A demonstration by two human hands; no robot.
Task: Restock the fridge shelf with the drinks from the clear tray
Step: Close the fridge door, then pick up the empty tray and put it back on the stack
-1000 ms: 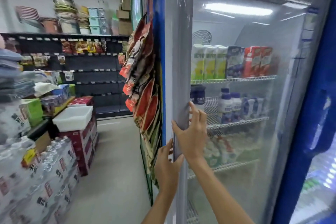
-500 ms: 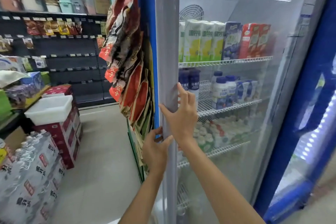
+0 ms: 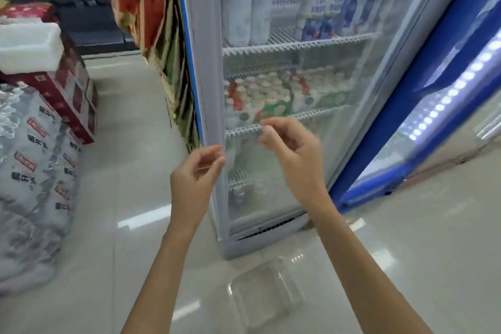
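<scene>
A clear plastic tray (image 3: 267, 296) lies on the floor in front of the fridge, and nothing shows inside it. The fridge's glass door (image 3: 311, 122) looks shut, its grey edge (image 3: 202, 62) lying against the cabinet. Behind the glass, tall white bottles with purple labels (image 3: 244, 8) stand on a wire shelf (image 3: 292, 45). Several small bottles (image 3: 271, 92) fill the shelf below. My left hand (image 3: 195, 179) hovers just off the door's edge, fingers loosely curled and holding nothing. My right hand (image 3: 292, 149) is in front of the glass, also holding nothing.
Wrapped packs of bottled water (image 3: 35, 171) are stacked at the left. Behind them stand red cartons (image 3: 73, 89) with a white tub (image 3: 29, 46) on top. Snack bags (image 3: 146, 8) hang on the fridge's side. A second blue fridge (image 3: 433, 95) with a light strip stands at the right.
Both hands have come off the door's grey edge and dropped lower. The view has tilted down, so the clear tray on the floor now shows.
</scene>
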